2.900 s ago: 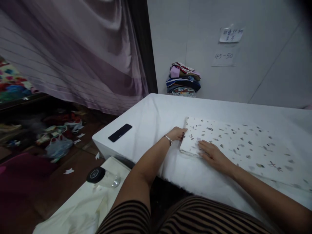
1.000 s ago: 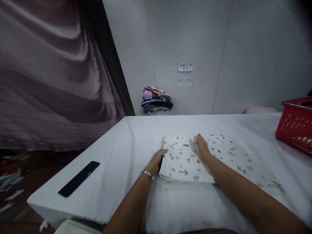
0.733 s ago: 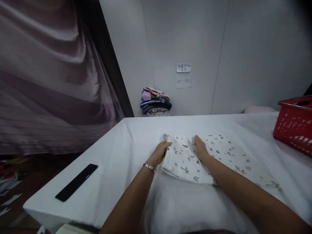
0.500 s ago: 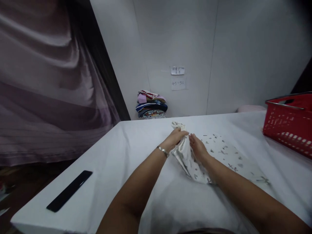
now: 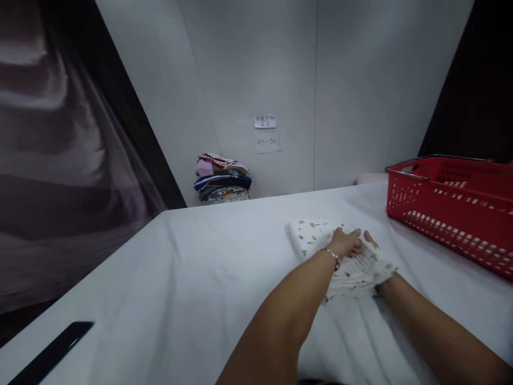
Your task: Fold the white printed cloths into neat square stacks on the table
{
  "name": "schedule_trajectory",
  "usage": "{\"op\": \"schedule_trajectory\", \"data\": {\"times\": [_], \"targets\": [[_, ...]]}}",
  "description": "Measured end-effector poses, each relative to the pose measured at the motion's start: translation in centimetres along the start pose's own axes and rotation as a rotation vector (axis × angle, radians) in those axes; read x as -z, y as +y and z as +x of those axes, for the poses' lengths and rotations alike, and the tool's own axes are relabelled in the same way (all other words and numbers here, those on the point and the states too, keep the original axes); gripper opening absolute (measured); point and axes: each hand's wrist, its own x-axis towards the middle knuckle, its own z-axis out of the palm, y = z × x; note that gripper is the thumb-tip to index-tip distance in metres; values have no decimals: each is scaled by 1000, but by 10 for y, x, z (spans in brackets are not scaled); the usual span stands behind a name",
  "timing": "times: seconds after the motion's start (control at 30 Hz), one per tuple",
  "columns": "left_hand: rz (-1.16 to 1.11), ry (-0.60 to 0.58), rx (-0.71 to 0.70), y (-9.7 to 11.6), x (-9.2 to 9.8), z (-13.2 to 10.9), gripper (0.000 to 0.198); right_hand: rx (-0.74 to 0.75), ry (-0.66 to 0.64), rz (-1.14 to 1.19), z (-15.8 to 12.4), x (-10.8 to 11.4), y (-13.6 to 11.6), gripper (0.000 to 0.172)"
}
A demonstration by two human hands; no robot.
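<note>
A white cloth with small grey prints lies partly folded on the white-covered table, right of the middle. My left hand, with a silver bracelet at the wrist, is on top of it, its curled fingers gripping a bunched part. Under the raised near-right flap of the cloth is my right hand. Only a fingertip or thumb shows beyond the flap's far edge, and the wrist comes out below. The rest of the right hand's fingers are hidden by the fabric.
A red perforated basket with metal handles stands on the right. Folded fabrics are stacked beyond the table's far edge by the wall. A long black flat object lies at the near left. A satin curtain hangs at left.
Both hands and the cloth have moved right. The bunched cloth held up between the hands now lies flatter, with a flap over my right hand. The view has turned right, showing more of the basket.
</note>
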Motion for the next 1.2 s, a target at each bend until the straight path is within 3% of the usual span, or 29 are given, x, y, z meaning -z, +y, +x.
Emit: {"op": "schedule_trajectory", "data": {"times": [0.1,0.17,0.27,0.33,0.4,0.5,0.73,0.8,0.87,0.97,1.07,1.2], "targets": [[163,6,-221,-21,19,-24,54,-242,-75,227,-5,15,16,79],[369,76,-411,-31,44,-45,39,-443,-235,425,-3,26,21,75],[599,140,-563,-46,81,-72,33,-661,-507,619,4,39,24,66],[693,131,-615,-56,95,-82,34,-732,-527,660,11,44,25,57],[747,110,-626,-65,100,-86,37,-760,-419,600,17,45,24,62],[774,88,-590,-73,97,-85,43,-723,-279,477,23,40,25,76],[773,-36,-553,-75,96,-81,39,-656,-163,86,18,31,46,65],[733,43,-575,-75,102,-77,37,-602,-170,-58,15,30,53,64],[668,231,-555,-74,110,-71,36,-554,-199,-189,13,29,57,61],[480,470,-309,-71,124,-55,42,-548,-240,-240,10,27,58,62],[259,462,-30,-70,130,-38,54,-581,-259,-194,13,28,52,64],[209,411,31,-68,124,-24,55,-641,-273,-135,17,38,41,67]]}}
